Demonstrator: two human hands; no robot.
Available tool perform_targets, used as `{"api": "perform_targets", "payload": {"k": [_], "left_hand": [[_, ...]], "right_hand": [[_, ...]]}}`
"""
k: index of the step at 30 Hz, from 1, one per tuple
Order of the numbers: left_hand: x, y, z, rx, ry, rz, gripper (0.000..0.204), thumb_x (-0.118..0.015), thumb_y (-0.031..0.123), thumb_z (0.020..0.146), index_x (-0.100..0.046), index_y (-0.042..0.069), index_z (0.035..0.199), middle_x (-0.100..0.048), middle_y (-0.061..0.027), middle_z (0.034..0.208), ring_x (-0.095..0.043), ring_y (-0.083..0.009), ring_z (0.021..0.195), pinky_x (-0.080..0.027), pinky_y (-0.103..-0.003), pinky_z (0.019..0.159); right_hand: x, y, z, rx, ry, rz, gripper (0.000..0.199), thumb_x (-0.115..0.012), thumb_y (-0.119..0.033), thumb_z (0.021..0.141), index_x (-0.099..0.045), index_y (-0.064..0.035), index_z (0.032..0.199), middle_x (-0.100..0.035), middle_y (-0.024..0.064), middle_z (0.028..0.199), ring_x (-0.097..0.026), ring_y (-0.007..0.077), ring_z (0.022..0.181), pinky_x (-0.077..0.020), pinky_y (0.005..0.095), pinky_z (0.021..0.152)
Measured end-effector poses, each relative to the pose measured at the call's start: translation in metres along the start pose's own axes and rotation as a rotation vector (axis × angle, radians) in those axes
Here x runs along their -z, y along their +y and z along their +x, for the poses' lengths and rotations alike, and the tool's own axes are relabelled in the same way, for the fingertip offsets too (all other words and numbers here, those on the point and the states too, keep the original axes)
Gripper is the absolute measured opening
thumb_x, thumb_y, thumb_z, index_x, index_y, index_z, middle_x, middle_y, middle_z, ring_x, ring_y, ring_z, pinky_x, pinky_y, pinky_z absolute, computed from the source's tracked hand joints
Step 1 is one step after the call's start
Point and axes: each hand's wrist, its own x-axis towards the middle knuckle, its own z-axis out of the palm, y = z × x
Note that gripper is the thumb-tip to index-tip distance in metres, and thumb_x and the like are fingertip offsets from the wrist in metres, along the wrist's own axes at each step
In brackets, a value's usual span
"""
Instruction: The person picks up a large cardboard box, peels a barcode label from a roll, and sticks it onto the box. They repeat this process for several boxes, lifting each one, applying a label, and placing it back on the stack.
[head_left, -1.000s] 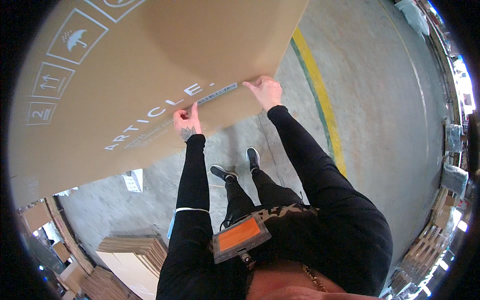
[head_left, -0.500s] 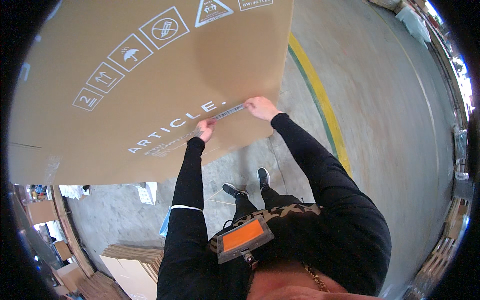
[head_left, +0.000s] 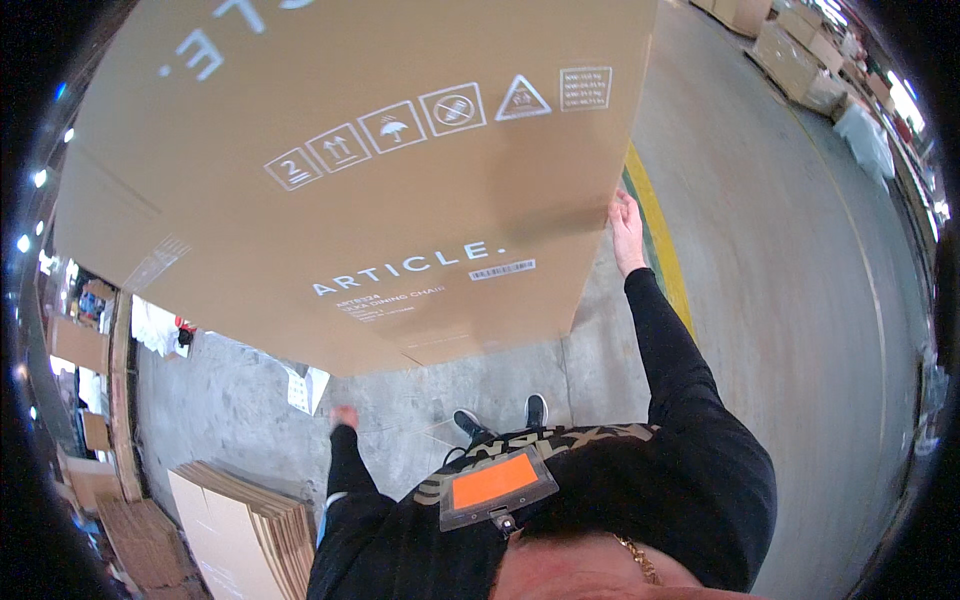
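Note:
A large brown cardboard carton (head_left: 420, 210) stands in front of me, with white handling symbols and lettering on its face. On that face, right of the lower middle, a narrow barcode label (head_left: 502, 270) lies flat. My right hand (head_left: 626, 228) is at the carton's right edge, its fingers bent against the edge and partly hidden. Lower left, below the carton and apart from it, hangs my left hand (head_left: 344, 415). It is small and blurred, so its fingers cannot be made out.
A stack of flat cardboard sheets (head_left: 240, 530) stands at lower left. Near the carton's bottom left is a white printed box (head_left: 305, 388). A yellow and green floor line (head_left: 672, 270) runs along the right. Wrapped cartons (head_left: 795, 60) sit at the far right.
Both hands have left the barcode label, which now lies on the carton. My right hand has moved to the carton's right edge; my left has dropped down and left. The view has shifted.

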Motion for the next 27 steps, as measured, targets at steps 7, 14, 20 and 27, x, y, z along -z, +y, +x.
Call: {"api": "perform_targets", "payload": {"k": [7,14,20,27], "left_hand": [[-0.131,0.124,-0.125,-0.034,-0.465,-0.789,0.031,-0.071,0.035,0.071,-0.073,0.015,0.095,-0.072,-0.0088,0.093,-0.069,-0.0287,0.090,-0.055,-0.042,0.074],[-0.141,0.175,-0.151,0.109,-0.242,-1.375,0.038,-0.078,0.034,0.072,-0.070,0.012,0.103,-0.071,-0.0102,0.079,-0.069,-0.0264,0.080,-0.055,-0.037,0.073],[-0.117,0.148,-0.145,0.406,0.003,-1.615,0.043,-0.076,0.032,0.075,-0.068,0.009,0.110,-0.070,-0.0124,0.087,-0.068,-0.0276,0.086,-0.054,-0.040,0.080],[-0.096,0.160,-0.179,0.611,0.090,-1.662,0.045,-0.073,0.028,0.075,-0.066,0.006,0.113,-0.070,-0.0137,0.093,-0.068,-0.0278,0.089,-0.054,-0.039,0.081]], "right_hand": [[-0.020,-0.026,0.007,0.006,0.011,-0.192,0.044,-0.070,-0.037,0.090,-0.063,0.0012,0.111,-0.070,0.0095,0.102,-0.064,0.0173,0.094,-0.0488,0.0320,0.085],[-0.021,-0.035,-0.009,-0.004,0.036,-0.219,0.045,-0.070,-0.035,0.091,-0.062,0.0022,0.114,-0.070,0.0108,0.106,-0.064,0.0191,0.097,-0.0481,0.0340,0.087],[-0.022,-0.047,-0.027,0.047,0.042,-0.269,0.044,-0.069,-0.034,0.091,-0.064,0.0036,0.113,-0.070,0.0117,0.109,-0.064,0.0197,0.099,-0.0480,0.0343,0.088],[-0.005,-0.045,-0.046,-0.036,-0.007,-0.213,0.046,-0.069,-0.038,0.091,-0.064,0.0025,0.113,-0.068,0.0082,0.106,-0.062,0.0158,0.096,-0.0482,0.0315,0.085]]}}
